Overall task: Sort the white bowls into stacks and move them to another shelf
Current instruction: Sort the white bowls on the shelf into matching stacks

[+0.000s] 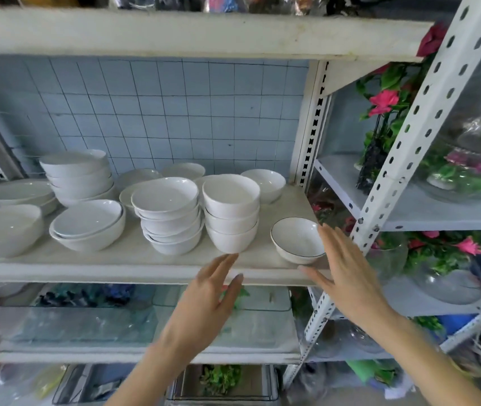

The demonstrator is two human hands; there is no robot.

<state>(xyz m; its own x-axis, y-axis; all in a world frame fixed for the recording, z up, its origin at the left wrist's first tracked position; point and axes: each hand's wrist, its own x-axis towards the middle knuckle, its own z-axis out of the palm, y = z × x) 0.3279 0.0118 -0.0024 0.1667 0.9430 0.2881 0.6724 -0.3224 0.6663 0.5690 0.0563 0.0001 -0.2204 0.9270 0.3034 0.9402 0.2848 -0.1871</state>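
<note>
Mostly plain white bowls (231, 215) stacked on shelf (116, 266); one dark-rimmed bowl (297, 240) apart.

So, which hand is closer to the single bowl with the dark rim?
Right. The right hand is open just beside the dark-rimmed bowl, at its right edge. The left hand is farther left, below the stack of three bowls.
</note>
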